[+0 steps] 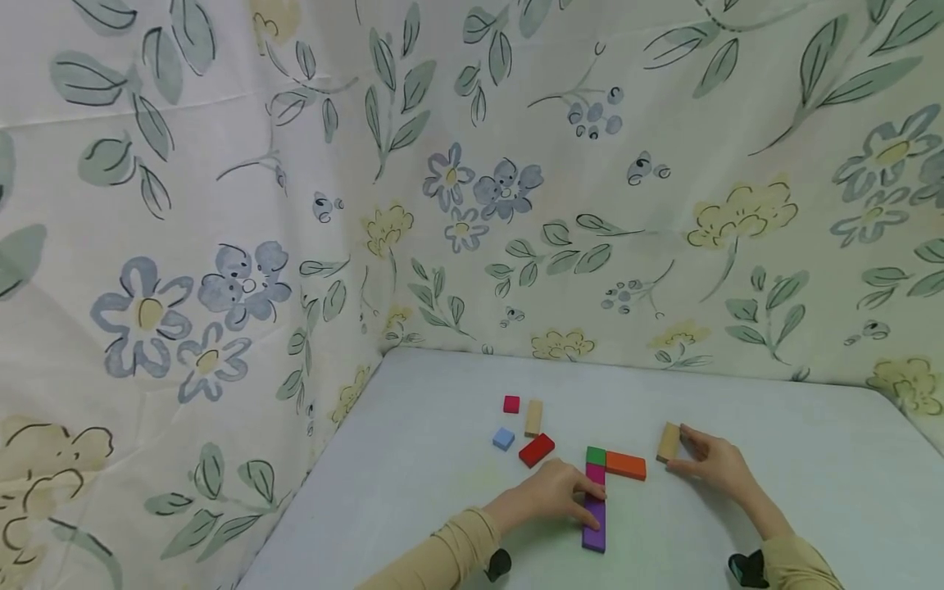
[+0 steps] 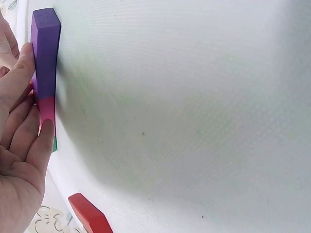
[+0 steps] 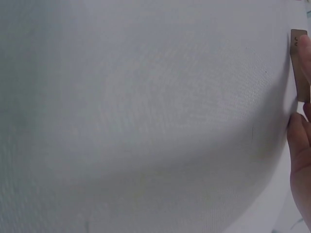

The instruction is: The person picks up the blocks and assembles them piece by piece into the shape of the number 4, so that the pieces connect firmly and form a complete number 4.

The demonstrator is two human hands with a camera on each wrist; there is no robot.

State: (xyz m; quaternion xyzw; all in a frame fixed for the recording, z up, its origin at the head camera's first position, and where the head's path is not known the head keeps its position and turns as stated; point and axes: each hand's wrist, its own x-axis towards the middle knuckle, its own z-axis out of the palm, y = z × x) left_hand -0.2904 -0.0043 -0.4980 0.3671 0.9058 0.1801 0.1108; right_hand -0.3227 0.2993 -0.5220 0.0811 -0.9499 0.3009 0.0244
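My left hand (image 1: 551, 492) reaches over a row of blocks standing end to end. Its thumb rests on the purple block (image 1: 593, 541), and its fingers touch the pink block (image 1: 594, 473). Beyond the pink one comes a green block (image 1: 596, 456), with an orange block (image 1: 625, 466) extending rightward from it. In the left wrist view, the fingers partly cover the pink block (image 2: 47, 108) below the long purple block (image 2: 47, 53). Off to the right, my right hand (image 1: 719, 467) pinches a plain wooden block (image 1: 669, 442) between thumb and fingers, close over the table.
Left of the row lie a dark red block (image 1: 536, 450), a light blue block (image 1: 504, 438), another plain wooden block (image 1: 533, 418) and a small red block (image 1: 511, 404). The white table (image 1: 413, 442) meets floral cloth (image 1: 457, 311) at its back and left edges.
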